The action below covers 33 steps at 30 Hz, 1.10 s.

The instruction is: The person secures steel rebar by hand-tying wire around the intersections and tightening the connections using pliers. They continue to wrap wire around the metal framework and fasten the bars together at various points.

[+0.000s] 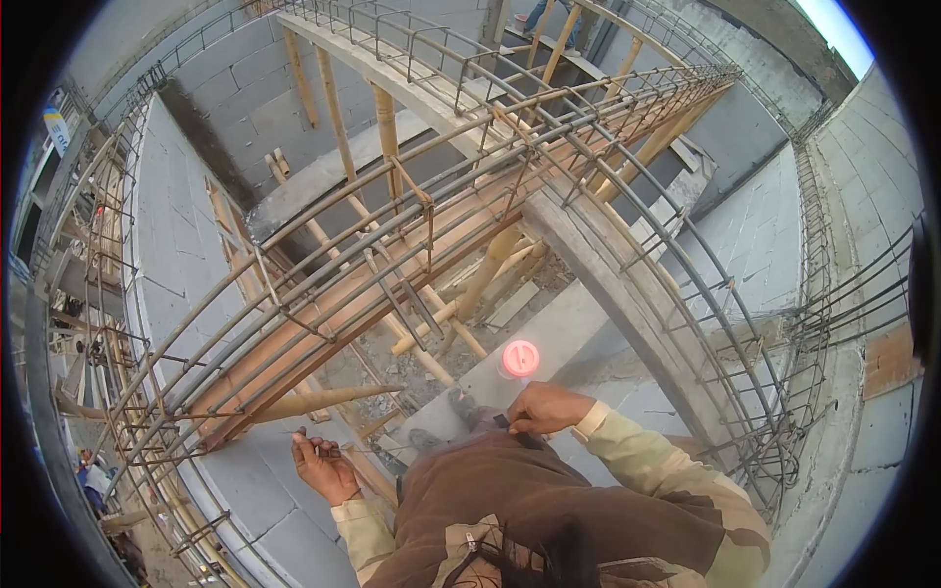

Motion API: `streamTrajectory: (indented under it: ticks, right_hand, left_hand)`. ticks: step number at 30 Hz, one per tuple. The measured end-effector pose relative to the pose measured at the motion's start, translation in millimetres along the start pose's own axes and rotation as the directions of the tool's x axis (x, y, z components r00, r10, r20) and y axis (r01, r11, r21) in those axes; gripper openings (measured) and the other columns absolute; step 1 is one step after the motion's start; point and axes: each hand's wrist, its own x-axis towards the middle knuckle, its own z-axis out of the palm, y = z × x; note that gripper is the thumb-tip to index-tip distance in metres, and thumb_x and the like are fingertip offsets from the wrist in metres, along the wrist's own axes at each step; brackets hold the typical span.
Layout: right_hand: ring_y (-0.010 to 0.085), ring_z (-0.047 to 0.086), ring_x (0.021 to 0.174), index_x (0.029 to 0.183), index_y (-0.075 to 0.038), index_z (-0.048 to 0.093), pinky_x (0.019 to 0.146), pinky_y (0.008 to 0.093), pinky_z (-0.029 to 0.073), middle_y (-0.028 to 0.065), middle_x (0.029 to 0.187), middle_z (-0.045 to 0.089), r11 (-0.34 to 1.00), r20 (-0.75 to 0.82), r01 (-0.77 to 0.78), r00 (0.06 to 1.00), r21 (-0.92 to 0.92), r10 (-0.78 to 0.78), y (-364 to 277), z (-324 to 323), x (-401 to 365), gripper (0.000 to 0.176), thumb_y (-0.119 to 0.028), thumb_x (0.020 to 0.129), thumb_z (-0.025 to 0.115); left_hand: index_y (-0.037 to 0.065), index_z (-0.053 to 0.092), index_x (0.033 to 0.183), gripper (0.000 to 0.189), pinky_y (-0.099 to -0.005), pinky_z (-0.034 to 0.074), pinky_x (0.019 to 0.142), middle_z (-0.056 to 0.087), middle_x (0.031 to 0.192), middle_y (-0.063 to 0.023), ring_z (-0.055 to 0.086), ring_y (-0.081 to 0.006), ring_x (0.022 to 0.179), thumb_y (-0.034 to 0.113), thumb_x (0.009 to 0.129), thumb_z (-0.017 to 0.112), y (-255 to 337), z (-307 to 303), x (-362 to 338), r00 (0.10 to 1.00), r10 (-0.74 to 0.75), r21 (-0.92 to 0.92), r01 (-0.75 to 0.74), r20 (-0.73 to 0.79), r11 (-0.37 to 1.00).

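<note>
My left hand (325,468) is at the lower left with fingers curled together in a pinch. A thin wire-like line shows by its fingertips, in front of the grey block wall (270,510). Closer to my body, my right hand (551,408) is closed, its fingers at a small dark item (503,421) by the front of my brown clothing (490,480). What either hand grips is too small to make out. Just beyond the right hand stands a clear container with a pink-red lid (520,359).
A rebar cage (428,220) stretches diagonally ahead over a reddish formwork board (294,361). A concrete beam (627,294) runs down to the right. Bamboo props (385,132) stand below, over rubble. More rebar (127,363) edges the left wall. Another person's legs (537,18) show far back.
</note>
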Motion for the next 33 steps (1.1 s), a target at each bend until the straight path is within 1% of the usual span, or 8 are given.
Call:
streamTrajectory:
  ticks: [6,10,15,18,22,25,29,33]
  right_hand:
    - [0.0388,0.064,0.074,0.080,-0.005,0.065,0.064,0.0485,0.049,0.0178,0.074,0.064,0.979,-0.617,-0.150,0.786,-0.137,0.034,35.9,70.4,27.4,0.017,-0.019,0.088,0.070]
    - [0.0397,0.065,0.082,0.087,-0.006,0.068,0.074,0.0500,0.051,0.0146,0.083,0.068,0.967,-0.653,-0.249,0.742,-0.052,0.156,55.3,99.4,30.1,0.015,-0.021,0.089,0.069]
    - [0.0397,0.067,0.099,0.127,-0.005,0.060,0.091,0.0496,0.050,0.0201,0.110,0.069,0.929,-0.250,-0.343,0.920,-0.140,0.302,48.4,83.3,26.0,0.044,-0.012,0.085,0.069]
    - [0.0305,0.066,0.110,0.154,-0.005,0.034,0.099,0.0430,0.050,0.0244,0.127,0.063,0.944,-0.109,0.174,0.983,0.281,-0.148,-23.3,35.3,25.6,0.074,-0.008,0.088,0.068]
    - [0.0171,0.065,0.085,0.144,0.000,0.048,0.079,0.0333,0.052,0.0152,0.100,0.066,0.554,-0.167,0.203,0.979,0.807,-0.116,-121.1,-3.5,3.5,0.051,-0.012,0.096,0.064]
    - [0.0059,0.037,0.055,0.116,0.003,0.067,0.051,0.0249,0.029,-0.0023,0.065,0.048,0.617,-0.567,0.337,0.794,0.711,0.219,-143.9,-16.2,-14.9,0.022,-0.010,0.103,0.055]
    - [0.0066,0.042,0.056,0.110,0.003,0.070,0.052,0.0263,0.033,-0.0002,0.063,0.049,0.902,-0.872,0.318,0.475,0.294,0.117,-146.7,-28.9,-32.6,0.020,-0.012,0.104,0.057]
    - [0.0059,0.042,0.058,0.110,0.002,0.069,0.053,0.0254,0.034,-0.0016,0.064,0.048,0.845,-0.890,0.361,0.377,0.395,0.255,-125.9,-38.4,-31.4,0.019,-0.010,0.104,0.056]
  left_hand:
    - [0.006,0.060,0.097,0.017,-0.0283,0.056,0.066,0.060,0.076,-0.0028,0.061,-0.0120,0.066,0.022,0.103,0.061,13.6,19.5,-20.6,0.963,0.266,0.222,-0.253,-0.033,0.942]
    - [0.005,0.060,0.096,0.018,-0.0301,0.059,0.065,0.063,0.077,-0.0048,0.064,-0.0148,0.064,0.021,0.104,0.059,1.0,17.7,-24.7,0.986,0.126,0.200,-0.101,-0.114,0.974]
    - [0.000,0.057,0.099,0.022,-0.0295,0.060,0.062,0.064,0.073,-0.0081,0.066,-0.0171,0.064,0.020,0.107,0.054,2.1,49.3,-62.1,0.937,0.121,0.382,-0.248,0.326,0.890]
    - [-0.002,0.056,0.100,0.021,-0.0311,0.060,0.067,0.064,0.074,-0.0101,0.068,-0.0184,0.066,0.017,0.107,0.051,6.2,84.1,-89.0,0.771,0.052,0.320,-0.323,0.635,0.891]
    - [-0.004,0.056,0.100,0.018,-0.0347,0.060,0.074,0.067,0.078,-0.0135,0.071,-0.0201,0.070,0.012,0.106,0.050,0.2,146.3,-109.8,0.528,0.152,0.173,-0.515,0.836,0.840]
    - [-0.003,0.058,0.098,0.019,-0.0340,0.060,0.072,0.068,0.075,-0.0117,0.071,-0.0200,0.069,0.012,0.106,0.051,9.5,208.7,-129.8,0.507,0.043,0.114,-0.276,0.861,0.954]
    - [-0.002,0.062,0.093,0.021,-0.0307,0.058,0.068,0.066,0.070,-0.0087,0.069,-0.0190,0.063,0.015,0.104,0.056,-1.9,267.7,-160.7,0.414,-0.375,0.254,0.319,0.829,0.913]
    - [-0.005,0.067,0.101,0.027,-0.0259,0.055,0.059,0.062,0.064,-0.0055,0.067,-0.0160,0.059,0.021,0.103,0.060,-31.8,309.3,-169.3,0.340,-0.514,0.451,0.249,0.788,0.857]
